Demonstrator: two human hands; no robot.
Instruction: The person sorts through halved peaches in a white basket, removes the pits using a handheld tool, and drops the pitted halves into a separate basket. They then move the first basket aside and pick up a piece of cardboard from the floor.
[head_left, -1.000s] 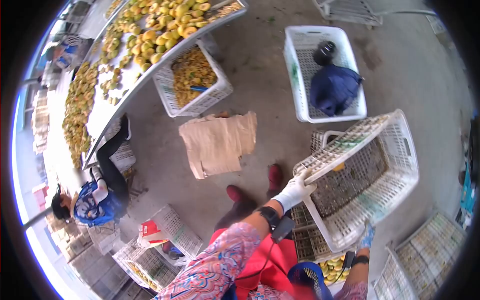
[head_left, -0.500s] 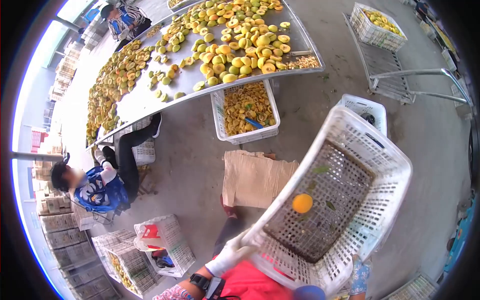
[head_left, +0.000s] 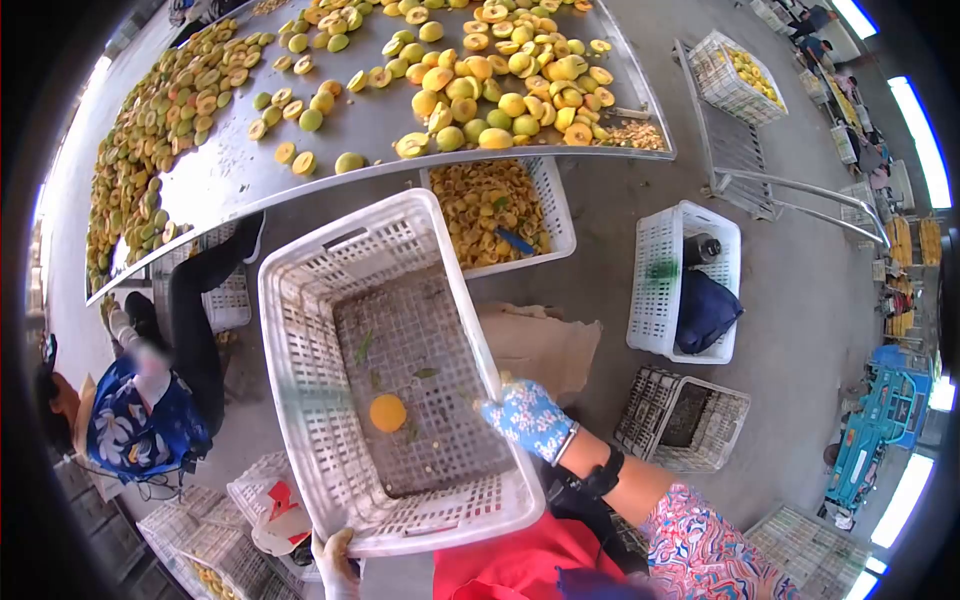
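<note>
A white plastic crate (head_left: 505, 440) is tilted in front of me, its opening facing up toward my view. One round orange-yellow fruit (head_left: 388, 412) and a few green leaves (head_left: 427, 373) lie on its dirty slatted bottom. My left hand (head_left: 338, 562), in a white glove, grips the crate's near left corner; its fingers are partly hidden. On the right long rim is my right hand (head_left: 532, 416), in a blue flowered glove, with its fingers closed over the edge.
A metal table (head_left: 215, 190) bears many halved yellow-green fruits (head_left: 510, 75). Below it stands a white crate (head_left: 562, 215) of fruit pieces. Flattened cardboard (head_left: 540, 350) lies on the floor. At right are a crate with a dark bag (head_left: 708, 308) and a cart (head_left: 735, 150). A person (head_left: 150, 410) sits at left.
The crate has swung to the left, with both hands on it. My right hand, mostly hidden behind the crate before, now shows on its right rim. My view has turned toward the right.
</note>
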